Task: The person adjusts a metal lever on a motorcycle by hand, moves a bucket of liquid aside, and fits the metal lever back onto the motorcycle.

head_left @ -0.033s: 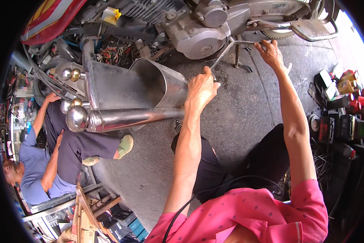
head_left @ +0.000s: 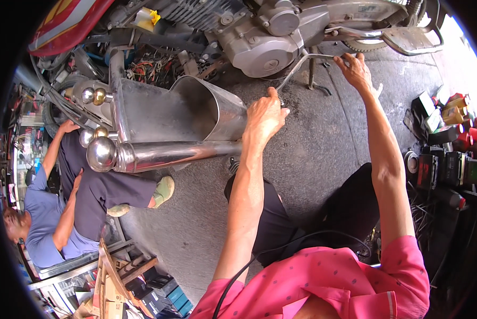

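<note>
My left hand [head_left: 265, 118] is closed around the lower end of a bent metal bar [head_left: 292, 72], where a ridged or coiled part shows beside the fingers. The bar rises from that hand, bends, and runs right under the motorcycle engine [head_left: 265, 53]. At its right end my right hand [head_left: 354, 73] is closed on it, thumb and forefinger near the tip. Whether the bar is fixed to the motorcycle is hard to tell. Just left of my left hand stands a metal frame with a curved sheet-metal guard [head_left: 196, 109] and a shiny tube [head_left: 185, 156].
A seated person in a blue shirt [head_left: 55, 228] is at the left, feet out on the concrete floor [head_left: 190, 234]. Batteries and bottles [head_left: 456, 143] crowd the right side. Boxes and a wooden frame [head_left: 116, 282] stand lower left. A black cable [head_left: 302, 242] crosses my lap.
</note>
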Action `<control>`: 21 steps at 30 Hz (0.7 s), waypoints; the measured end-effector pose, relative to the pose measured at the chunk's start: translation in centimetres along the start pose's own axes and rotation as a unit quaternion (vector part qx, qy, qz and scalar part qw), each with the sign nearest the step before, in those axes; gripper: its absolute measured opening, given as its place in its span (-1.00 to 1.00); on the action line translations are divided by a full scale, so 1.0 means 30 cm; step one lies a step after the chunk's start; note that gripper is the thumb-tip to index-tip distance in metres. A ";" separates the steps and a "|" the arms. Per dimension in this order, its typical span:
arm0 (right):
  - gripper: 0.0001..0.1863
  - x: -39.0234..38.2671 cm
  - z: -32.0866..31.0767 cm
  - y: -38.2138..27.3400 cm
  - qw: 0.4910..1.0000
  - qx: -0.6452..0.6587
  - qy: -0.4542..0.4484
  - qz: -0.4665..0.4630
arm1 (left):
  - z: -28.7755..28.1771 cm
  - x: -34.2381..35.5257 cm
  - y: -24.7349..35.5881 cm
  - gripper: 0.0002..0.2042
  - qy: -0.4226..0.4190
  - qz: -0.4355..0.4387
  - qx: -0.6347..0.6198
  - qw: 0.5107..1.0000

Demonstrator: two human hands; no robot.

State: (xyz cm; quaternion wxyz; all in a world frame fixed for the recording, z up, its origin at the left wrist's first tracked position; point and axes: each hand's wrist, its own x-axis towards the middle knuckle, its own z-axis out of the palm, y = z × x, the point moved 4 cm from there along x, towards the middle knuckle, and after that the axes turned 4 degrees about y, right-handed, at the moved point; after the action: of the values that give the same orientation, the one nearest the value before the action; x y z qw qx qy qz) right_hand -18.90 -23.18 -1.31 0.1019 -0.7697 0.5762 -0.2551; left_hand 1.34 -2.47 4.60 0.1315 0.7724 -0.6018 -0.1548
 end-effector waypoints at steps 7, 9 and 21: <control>-0.43 -0.003 -0.007 -0.002 1.000 0.005 -0.021 0.011 | -0.010 -0.019 0.004 -0.41 0.029 0.036 -0.015 0.999; -0.43 -0.001 -0.005 -0.006 1.000 0.000 -0.023 0.011 | -0.005 -0.020 -0.001 -0.40 0.038 0.041 -0.015 0.998; -0.40 0.005 0.002 0.004 0.999 -0.013 -0.029 0.008 | -0.006 -0.027 -0.005 -0.39 0.032 0.053 -0.028 0.998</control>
State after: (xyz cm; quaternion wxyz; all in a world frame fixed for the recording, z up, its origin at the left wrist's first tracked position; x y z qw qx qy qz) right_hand -18.92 -23.38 -1.37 0.1109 -0.7735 0.5823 -0.2241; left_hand 1.37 -1.63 4.78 0.1805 0.7400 -0.6327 -0.1395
